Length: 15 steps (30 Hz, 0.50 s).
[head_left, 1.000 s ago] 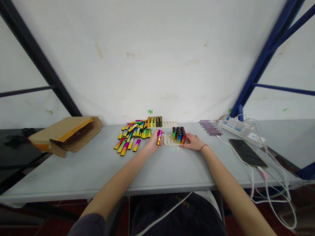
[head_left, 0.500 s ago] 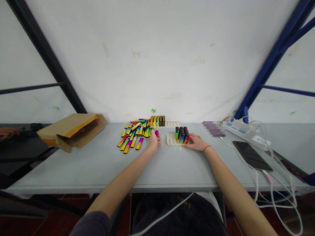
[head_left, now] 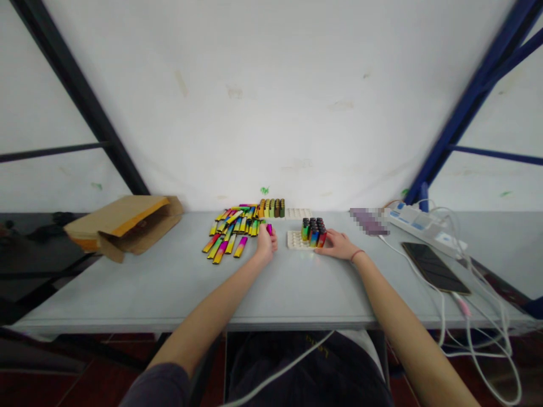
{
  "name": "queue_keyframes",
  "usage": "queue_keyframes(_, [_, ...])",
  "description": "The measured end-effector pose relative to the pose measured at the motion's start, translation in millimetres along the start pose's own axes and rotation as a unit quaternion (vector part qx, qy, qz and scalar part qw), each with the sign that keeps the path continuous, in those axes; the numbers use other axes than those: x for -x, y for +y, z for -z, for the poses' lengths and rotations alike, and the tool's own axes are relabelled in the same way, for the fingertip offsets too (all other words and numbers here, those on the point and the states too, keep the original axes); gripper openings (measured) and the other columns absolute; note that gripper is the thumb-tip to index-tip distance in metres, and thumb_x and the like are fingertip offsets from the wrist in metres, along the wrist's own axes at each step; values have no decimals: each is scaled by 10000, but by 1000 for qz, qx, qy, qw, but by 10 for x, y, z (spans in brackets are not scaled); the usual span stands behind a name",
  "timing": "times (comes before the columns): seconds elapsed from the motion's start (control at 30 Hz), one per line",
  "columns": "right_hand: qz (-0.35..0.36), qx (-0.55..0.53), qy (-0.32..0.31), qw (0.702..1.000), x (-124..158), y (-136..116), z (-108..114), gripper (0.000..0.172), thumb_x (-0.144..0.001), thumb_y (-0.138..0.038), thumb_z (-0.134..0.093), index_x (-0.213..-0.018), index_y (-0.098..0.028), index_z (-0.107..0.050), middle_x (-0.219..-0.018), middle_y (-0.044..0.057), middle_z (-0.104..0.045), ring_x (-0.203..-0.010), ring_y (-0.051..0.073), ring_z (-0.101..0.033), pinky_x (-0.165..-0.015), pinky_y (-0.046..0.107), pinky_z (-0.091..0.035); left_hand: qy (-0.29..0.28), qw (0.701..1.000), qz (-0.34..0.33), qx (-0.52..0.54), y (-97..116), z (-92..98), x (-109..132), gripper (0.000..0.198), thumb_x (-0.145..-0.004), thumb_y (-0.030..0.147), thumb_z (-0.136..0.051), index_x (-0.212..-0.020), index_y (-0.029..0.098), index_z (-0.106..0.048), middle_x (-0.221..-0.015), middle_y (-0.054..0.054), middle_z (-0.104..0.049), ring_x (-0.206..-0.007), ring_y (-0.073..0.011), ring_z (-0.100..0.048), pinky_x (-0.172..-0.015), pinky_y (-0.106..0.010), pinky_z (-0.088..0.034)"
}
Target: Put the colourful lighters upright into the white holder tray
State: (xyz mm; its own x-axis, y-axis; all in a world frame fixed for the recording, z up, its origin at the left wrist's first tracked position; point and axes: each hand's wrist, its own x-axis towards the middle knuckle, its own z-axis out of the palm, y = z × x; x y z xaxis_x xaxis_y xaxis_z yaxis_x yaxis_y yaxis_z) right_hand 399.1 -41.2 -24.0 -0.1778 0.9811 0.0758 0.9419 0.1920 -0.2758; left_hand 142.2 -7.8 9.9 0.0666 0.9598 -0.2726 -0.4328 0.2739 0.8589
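Note:
My left hand (head_left: 266, 243) is closed round a shiny magenta lighter sleeve (head_left: 269, 229), whose top end shows above the fingers. Beside it on the left lies a loose pile of metallic lighter sleeves (head_left: 229, 226) in yellow, green, pink and blue. To the right, a white tray with holes (head_left: 294, 240) carries several upright lighters (head_left: 314, 233) with dark tops on its right part. My right hand (head_left: 337, 246) grips the tray's right end, thumb along the front edge and fingers against the lighters; its fingertips are partly hidden.
Against the wall, another group of upright pieces (head_left: 272, 209) stands beside a second white tray (head_left: 299, 213). An open cardboard box (head_left: 123, 223) lies at left. At right are a black phone (head_left: 435, 267), a power strip (head_left: 426, 229), white cables (head_left: 443, 322) and a blurred purple item (head_left: 368, 221).

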Motion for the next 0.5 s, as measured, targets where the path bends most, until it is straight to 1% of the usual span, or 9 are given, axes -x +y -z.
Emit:
queue_keyframes(0.07, [0, -3, -2, 1000, 2, -5, 6, 635, -832, -615, -630, -1303, -192, -589, -1383, 164, -573, -1255, 341, -536, -1060, 524, -385, 11, 1000, -8, 18, 13, 5, -1, 420, -896, 507, -354, -583, 227, -331, -408, 98, -194, -312, -55, -126, -342, -185, -72])
queue_keyframes(0.13, [-1, -6, -2, 1000, 5, -15, 13, 647, -832, -615, -630, -1321, -194, -577, -1396, 163, -564, -1271, 340, -527, -1071, 530, -376, 11, 999, -22, 29, 18, 14, -7, 425, -895, 527, -360, -594, 227, -339, -411, 101, -195, -314, -55, -133, -338, -183, -90])
queue_keyframes(0.23, [-2, -9, -2, 1000, 11, -23, 20, 651, -829, -622, -629, -1321, -198, -582, -1399, 163, -564, -1279, 347, -523, -1071, 536, -376, -10, 999, -31, 27, -5, 17, -36, 445, -878, 596, -402, -635, 224, -378, -429, 101, -241, -320, -55, -177, -336, -182, -137])
queue_keyframes(0.33, [3, -13, 3, 1000, 15, -13, 17, 658, -826, -630, -631, -1325, -204, -586, -1409, 159, -563, -1284, 347, -523, -1075, 532, -376, -34, 999, -32, 2, -54, -11, -90, 392, -890, 569, -436, -714, 219, -410, -465, 94, -328, -329, -59, -249, -349, -177, -200])
queue_keyframes(0.43, [6, -18, 19, 1000, 8, -5, 8, 672, -806, -643, -646, -1322, -214, -597, -1410, 146, -575, -1271, 348, -537, -1061, 529, -396, -36, 994, -89, -47, -92, -76, -159, 276, -899, 471, -512, -814, 220, -436, -550, 73, -469, -381, -75, -382, -396, -182, -312])
queue_keyframes(0.5, [-2, -14, 33, 999, -6, -16, 0, 685, -786, -659, -660, -1312, -222, -611, -1414, 135, -581, -1278, 356, -533, -1055, 532, -406, -39, 985, -142, -86, -98, -134, -201, 221, -891, 417, -567, -870, 213, -483, -666, 37, -573, -493, -94, -512, -471, -194, -405])
